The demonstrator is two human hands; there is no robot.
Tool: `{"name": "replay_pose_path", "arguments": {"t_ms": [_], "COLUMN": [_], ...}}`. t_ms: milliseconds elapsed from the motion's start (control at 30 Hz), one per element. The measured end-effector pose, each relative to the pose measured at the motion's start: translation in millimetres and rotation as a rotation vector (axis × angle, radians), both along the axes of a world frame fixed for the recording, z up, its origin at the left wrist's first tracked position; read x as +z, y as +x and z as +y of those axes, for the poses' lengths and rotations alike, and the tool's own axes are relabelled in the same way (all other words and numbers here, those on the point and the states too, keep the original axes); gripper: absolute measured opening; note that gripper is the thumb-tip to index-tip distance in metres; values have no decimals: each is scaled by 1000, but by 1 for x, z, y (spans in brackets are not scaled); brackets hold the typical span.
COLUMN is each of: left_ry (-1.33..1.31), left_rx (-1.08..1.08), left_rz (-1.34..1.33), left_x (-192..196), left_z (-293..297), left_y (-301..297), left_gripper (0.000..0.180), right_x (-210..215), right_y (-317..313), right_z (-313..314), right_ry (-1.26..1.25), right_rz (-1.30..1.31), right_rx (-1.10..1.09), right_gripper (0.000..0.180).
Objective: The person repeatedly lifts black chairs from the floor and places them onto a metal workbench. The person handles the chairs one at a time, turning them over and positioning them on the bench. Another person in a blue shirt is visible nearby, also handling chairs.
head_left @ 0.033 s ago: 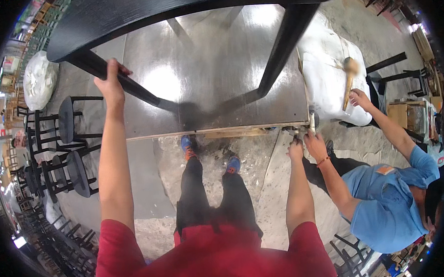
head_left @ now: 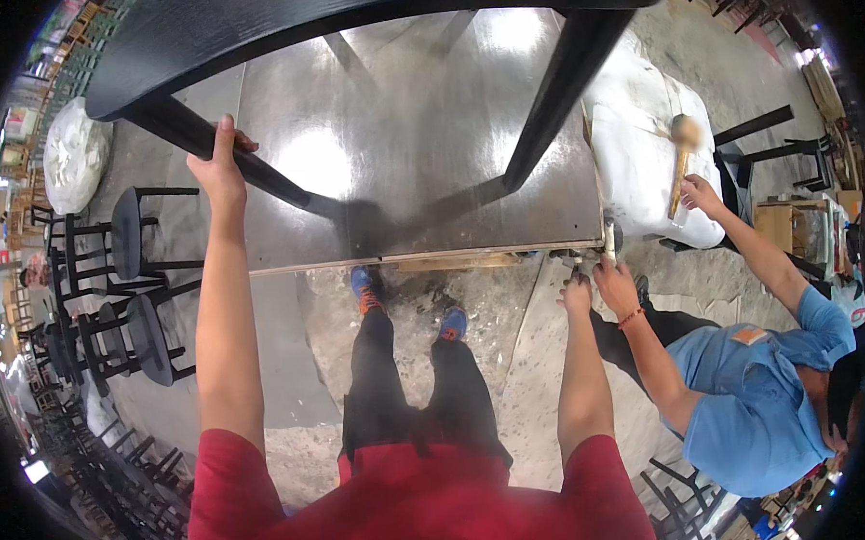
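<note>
A black wooden chair (head_left: 363,10) rises close in front of me, its wide curved rail at the top and two slanting posts running down to the table (head_left: 417,126). My left hand (head_left: 220,168) is wrapped round the chair's left post, the thumb pointing up. Beside the table's near right corner is my right hand (head_left: 576,293), its fingers curled at a small dark and pale thing that I cannot make out. A co-worker's hand (head_left: 616,283) is right next to it on a short white piece (head_left: 610,240). The co-worker's other hand (head_left: 701,196) has a wooden mallet (head_left: 681,172).
White wrapped padding (head_left: 639,135) adjoins the table on the right. The co-worker in a blue shirt (head_left: 746,382) leans in from the right. Several black chairs (head_left: 141,234) stand at the left, near a wrapped white bundle (head_left: 75,155). A grey sheet (head_left: 282,363) lies on the floor.
The chair's rail has shifted very slightly outward in the picture. Both my hands keep their places, and the co-worker's mallet has barely moved.
</note>
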State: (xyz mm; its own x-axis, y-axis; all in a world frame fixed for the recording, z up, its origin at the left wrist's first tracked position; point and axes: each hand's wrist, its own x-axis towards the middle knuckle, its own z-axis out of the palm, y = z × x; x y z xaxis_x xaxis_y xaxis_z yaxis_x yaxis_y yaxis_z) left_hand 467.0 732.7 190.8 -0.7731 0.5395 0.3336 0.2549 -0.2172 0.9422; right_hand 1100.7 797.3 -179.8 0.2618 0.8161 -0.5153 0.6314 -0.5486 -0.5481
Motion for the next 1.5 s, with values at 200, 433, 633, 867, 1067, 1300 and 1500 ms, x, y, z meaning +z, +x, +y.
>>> {"name": "replay_pose_path", "arguments": {"t_ms": [200,433,633,867,1067,1300,1500], "left_ry": [-14,-34,10,47,91,12,7], "left_rx": [-19,19,-71,-155,-79,-19,4], "left_rz": [-12,-10,-58,-67,-49,10,7], "left_x": [-10,-9,-12,-30,-30,-27,-22], "left_z": [-2,2,-8,-7,6,22,40], "left_y": [-2,-6,-10,-21,-21,-28,-36], "left_gripper": [29,22,17,13,7,8,7], "right_x": [64,94,319,306,299,290,290], "right_y": [-33,-40,-203,-310,-335,-357,-375], "right_z": [-5,-1,2,106,155,193,220], "right_ry": [-81,74,536,1054,1043,1100,1098], "right_rz": [150,-263,351,629,684,684,721], "right_rx": [-90,188,213,129,43,97,103], "right_gripper": [40,46,62,34,13,14,14]}}
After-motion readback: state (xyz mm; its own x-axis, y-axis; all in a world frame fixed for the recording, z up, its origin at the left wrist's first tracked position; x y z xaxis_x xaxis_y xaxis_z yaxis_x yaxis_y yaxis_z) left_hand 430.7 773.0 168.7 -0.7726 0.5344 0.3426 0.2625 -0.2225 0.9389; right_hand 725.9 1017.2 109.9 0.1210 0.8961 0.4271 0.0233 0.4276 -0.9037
